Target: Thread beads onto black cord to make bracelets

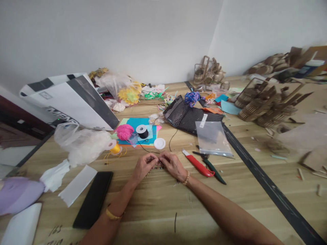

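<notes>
My left hand [145, 166] and my right hand [174, 166] meet over the middle of the table, fingertips pinched close together. Between and below them hangs a short strand of small dark beads [158, 167], partly hidden by the fingers. A thin black cord [146, 149] runs up from the hands toward a white spool of black cord [142, 131]. Another loose stretch of black cord curves above my right hand. Just beyond the fingertips lies a small round white lid [159, 143]. Right of my right hand are a red utility knife [199, 164] and dark green-handled pliers [214, 170].
Left of my arms lie a black phone [93, 199], a white strip [78, 185] and a spool of yellow cord [114, 147]. Pink yarn [124, 132] rests on blue paper. A clear zip bag [214, 139] overlaps a black bubble mailer [189, 115]. Small woven baskets [265, 102] stand right.
</notes>
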`<state>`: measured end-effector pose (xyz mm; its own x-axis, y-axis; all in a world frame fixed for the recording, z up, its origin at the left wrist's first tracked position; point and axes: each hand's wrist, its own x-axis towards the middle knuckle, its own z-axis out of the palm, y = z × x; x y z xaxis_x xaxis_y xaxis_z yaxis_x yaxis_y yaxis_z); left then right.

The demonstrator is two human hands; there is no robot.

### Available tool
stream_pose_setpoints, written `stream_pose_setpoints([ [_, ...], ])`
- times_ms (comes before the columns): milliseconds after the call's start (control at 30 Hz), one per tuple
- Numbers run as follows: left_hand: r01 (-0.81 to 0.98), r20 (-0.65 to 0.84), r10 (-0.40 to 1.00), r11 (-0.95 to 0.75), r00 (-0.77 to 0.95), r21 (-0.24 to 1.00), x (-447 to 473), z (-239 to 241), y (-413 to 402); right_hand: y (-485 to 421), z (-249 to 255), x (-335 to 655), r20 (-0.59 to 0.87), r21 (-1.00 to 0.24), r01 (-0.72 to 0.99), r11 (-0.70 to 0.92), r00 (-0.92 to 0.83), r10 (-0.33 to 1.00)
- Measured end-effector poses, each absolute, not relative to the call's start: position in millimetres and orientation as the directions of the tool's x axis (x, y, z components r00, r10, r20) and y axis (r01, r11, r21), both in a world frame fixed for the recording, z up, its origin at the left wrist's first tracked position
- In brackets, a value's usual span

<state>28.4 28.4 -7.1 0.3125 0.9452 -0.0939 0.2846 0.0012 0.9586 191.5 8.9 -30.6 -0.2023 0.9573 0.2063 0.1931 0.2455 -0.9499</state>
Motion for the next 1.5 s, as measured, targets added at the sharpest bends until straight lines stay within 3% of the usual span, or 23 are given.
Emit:
stream_pose_setpoints([
  [567, 0.292, -0.08, 0.961, 0.0, 0.264, 0.956, 26, -11, 30, 8, -31, 192, 0.205, -0.911, 0.342, 0.231, -0.111, 0.973],
  [833, 0.246, -0.017, 0.971, -0.043, 0.237, 0.968, 26, -13, 31, 6, -24, 195, 0.295, -0.74, 0.591, 0.319, -0.141, 0.945],
  [1500, 0.203, -0.127, 0.964, 0.079, 0.235, 0.976, 29, -1, 30, 7, -24, 196, 0.263, -0.739, 0.606, 0.293, -0.14, 0.955],
])
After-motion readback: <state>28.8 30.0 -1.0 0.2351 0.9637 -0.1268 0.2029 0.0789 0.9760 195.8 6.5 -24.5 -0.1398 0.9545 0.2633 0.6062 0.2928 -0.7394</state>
